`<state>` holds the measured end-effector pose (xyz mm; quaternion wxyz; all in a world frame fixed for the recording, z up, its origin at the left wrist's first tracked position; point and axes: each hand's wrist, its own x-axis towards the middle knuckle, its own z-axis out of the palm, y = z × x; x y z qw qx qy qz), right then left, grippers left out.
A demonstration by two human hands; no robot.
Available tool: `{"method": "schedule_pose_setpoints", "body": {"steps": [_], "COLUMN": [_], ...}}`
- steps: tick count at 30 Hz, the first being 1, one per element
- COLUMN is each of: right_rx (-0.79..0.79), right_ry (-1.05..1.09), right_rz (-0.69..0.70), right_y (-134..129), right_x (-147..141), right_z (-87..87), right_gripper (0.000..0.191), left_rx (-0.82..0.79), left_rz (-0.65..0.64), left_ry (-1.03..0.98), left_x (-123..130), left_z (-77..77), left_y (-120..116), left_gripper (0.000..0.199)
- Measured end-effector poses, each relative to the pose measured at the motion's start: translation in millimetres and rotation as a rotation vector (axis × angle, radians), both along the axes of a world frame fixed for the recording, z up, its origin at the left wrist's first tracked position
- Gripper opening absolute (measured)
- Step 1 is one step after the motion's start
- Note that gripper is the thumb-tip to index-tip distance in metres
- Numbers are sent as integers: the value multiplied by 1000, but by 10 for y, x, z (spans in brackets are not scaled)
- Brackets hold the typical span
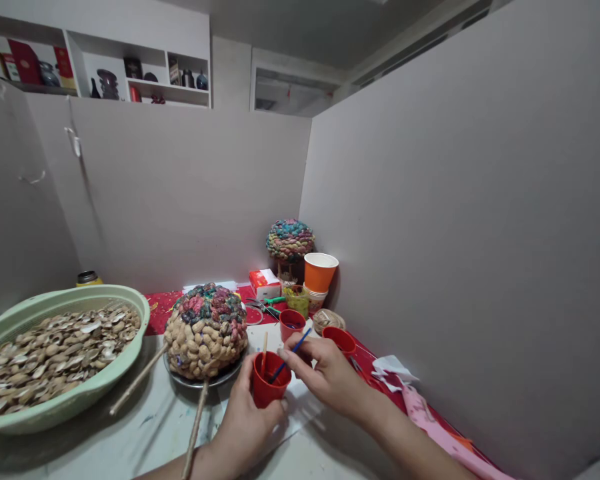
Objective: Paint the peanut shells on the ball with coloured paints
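My left hand [250, 413] is wrapped round a small red cup [269, 395], tilted a little toward me. Between the fingertips of my right hand [325, 370] is a blue-handled paintbrush [298, 344], its lower end down inside that cup. A wooden stick [265, 350] also leans in the cup; its lower end is hidden. Left of my hands, a dome of peanut shells [205, 333] rests on a metal dish [223, 381]. The dome's top is painted in red, green and dark tones, while its lower part is bare shell. Two thin sticks [198, 423] extend from it toward me.
A green basket [143, 313] of peanut shells stands at left. Behind my hands are two more red cups [293, 321], a twine ball [329, 320], green-handled pliers [271, 305], orange paper cups [321, 272] and a colourful shell dome [290, 239]. A grey partition [455, 233] borders the right side.
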<state>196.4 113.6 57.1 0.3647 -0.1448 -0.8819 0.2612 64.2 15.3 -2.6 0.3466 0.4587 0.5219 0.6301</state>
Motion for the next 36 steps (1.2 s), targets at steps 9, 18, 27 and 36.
{"method": "schedule_pose_setpoints", "body": {"steps": [9,18,27,36], "right_rx": [-98,-403,-230,-72], "right_ry": [45,311,199,-129], "right_rz": [0,-73,-79,62], "right_y": [22,56,41,-87], "right_x": [-4,33,56,31], "right_z": [-11,9,22,44], "right_gripper": [27,30,30,31], "left_rx": [-8,-57,-43,32], "left_rz": [5,10,43,46], "left_ry": [19,-18,33,65], "left_x": [-10,10,14,24], "left_z": [-33,4,17,-25], "left_y": [27,28,4,-21], "left_gripper": [53,54,55,63]}}
